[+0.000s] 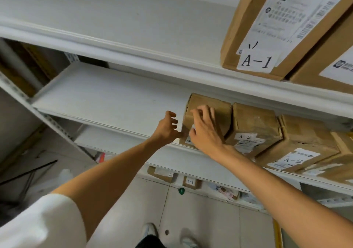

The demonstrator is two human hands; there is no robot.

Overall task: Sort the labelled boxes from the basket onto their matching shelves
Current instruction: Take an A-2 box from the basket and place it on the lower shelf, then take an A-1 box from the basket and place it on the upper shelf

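On middle shelf [114, 98], left of A-2 box [254, 125] | right hand [205, 131] flat on end box [219, 104]; left hand [168, 127] loose, empty | advise: push flush, label facing near.

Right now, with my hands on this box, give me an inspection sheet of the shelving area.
Surface: white middle shelf, boxes along its right part.
Job's things: leftmost box, label mostly hidden; A-2 box beside it; second A-2 box further right; large A-1 box on upper shelf.
Clutter: small A-1 box and green object low down.
Hands: right hand spread over the leftmost box's front; left hand loosely curled at its left edge.
Cables: nothing sure; thin dark lines lower left, unclear.
Surroundings: shelf upright, tiled floor.
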